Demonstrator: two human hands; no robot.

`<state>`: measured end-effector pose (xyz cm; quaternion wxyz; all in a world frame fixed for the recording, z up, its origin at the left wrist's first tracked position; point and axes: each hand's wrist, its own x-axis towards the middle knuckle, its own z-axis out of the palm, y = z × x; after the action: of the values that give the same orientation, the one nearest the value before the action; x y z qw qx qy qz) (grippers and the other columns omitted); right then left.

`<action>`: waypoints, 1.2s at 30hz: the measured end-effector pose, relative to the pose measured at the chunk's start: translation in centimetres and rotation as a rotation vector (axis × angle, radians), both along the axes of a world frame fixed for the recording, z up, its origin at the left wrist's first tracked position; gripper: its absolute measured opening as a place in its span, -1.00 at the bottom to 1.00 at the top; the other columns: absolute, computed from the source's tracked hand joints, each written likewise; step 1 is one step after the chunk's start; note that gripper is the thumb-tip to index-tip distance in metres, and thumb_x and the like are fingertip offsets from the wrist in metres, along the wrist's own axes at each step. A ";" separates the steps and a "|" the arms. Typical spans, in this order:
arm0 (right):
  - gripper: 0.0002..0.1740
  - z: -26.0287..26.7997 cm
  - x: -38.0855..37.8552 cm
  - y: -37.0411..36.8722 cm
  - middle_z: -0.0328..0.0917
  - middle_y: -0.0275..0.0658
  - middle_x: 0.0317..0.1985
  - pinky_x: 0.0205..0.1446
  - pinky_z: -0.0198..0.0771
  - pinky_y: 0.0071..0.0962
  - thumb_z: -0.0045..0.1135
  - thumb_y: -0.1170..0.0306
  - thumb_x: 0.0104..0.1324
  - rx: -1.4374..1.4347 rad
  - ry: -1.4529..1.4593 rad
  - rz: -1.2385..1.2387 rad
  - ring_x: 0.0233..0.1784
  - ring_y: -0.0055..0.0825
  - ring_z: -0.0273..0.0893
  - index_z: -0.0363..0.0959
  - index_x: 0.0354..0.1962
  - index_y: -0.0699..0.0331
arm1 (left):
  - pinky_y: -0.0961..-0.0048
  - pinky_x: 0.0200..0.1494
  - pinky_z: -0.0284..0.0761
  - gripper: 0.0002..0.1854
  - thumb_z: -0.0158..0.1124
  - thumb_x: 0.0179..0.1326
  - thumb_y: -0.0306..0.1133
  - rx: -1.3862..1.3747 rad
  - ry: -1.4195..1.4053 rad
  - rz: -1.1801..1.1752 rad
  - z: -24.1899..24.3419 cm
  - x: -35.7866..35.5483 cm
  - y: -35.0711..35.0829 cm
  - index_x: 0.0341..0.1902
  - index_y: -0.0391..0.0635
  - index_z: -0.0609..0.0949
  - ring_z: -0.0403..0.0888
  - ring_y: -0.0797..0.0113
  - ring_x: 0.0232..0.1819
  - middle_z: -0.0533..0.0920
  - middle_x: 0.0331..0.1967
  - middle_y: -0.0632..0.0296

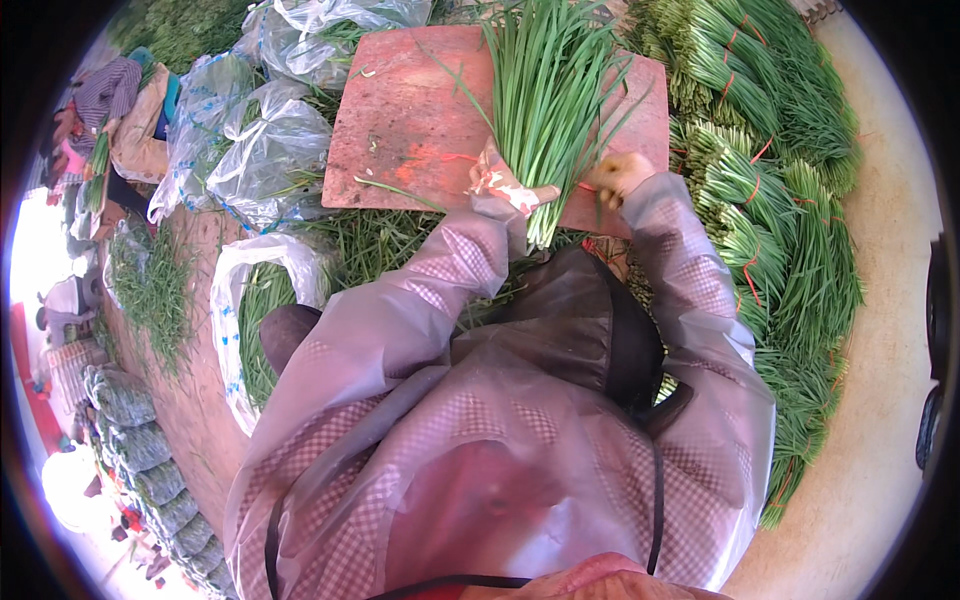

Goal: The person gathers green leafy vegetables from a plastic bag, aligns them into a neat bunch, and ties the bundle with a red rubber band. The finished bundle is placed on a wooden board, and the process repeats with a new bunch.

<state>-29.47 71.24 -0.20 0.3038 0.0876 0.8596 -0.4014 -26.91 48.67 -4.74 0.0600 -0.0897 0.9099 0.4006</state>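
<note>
A loose bunch of long green garlic chives [551,97] lies across a worn reddish board [405,97], its pale cut ends towards me. My left hand [514,187], in a patterned glove, grips the bunch near those ends, thumb across the stems. Just right of the stems is my right hand [621,178], fingers curled and slightly blurred. A red tie [586,186] runs from the stems to its fingertips. Another red strand [457,157] shows left of my left hand; whether the two join beneath the bunch is hidden.
Tied chive bundles [750,195] are stacked along the right, beside a pale wall [892,225]. Clear plastic bags [270,150] of greens sit left of the board. An open white bag [225,300] holds more chives. Another person [112,97] works at far left. Packed bags [150,450] line the lower left.
</note>
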 end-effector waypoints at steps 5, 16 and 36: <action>-0.65 -2.0 -2.9 0.6 0.61 -0.13 -0.51 -0.25 0.51 -0.35 0.23 0.13 0.08 0.429 0.285 0.119 -0.44 -0.31 0.60 0.60 -0.38 0.27 | 0.17 0.24 0.37 0.18 0.63 -0.53 0.02 -0.007 0.243 -0.061 -1.3 -0.5 -0.5 0.31 -0.08 0.29 0.45 0.07 0.18 0.50 0.13 0.08; -0.62 8.3 -16.0 7.6 0.61 -0.13 -0.24 -0.04 0.49 -0.23 -0.02 0.10 0.21 0.995 0.590 0.320 -0.12 -0.16 0.58 0.60 -0.25 0.19 | 0.13 0.23 0.36 0.09 0.62 -0.43 -0.12 0.114 0.248 -0.079 0.1 -0.2 -0.6 0.29 -0.16 0.31 0.48 0.01 0.15 0.52 0.10 0.00; -0.46 0.2 -14.5 -0.1 0.63 -0.08 -0.20 0.00 0.44 -0.32 0.28 0.11 0.04 0.273 0.489 0.312 -0.12 -0.22 0.60 0.55 -0.03 0.17 | 0.07 0.29 0.27 0.15 0.63 -0.46 -0.10 0.088 0.162 -0.020 0.5 0.0 -0.7 0.33 -0.16 0.26 0.40 -0.08 0.19 0.46 0.13 -0.07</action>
<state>-43.98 71.14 -0.02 0.1314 -0.1042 0.9562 -0.2401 -26.86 47.98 -4.28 -0.0060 -0.0453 0.8940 0.4456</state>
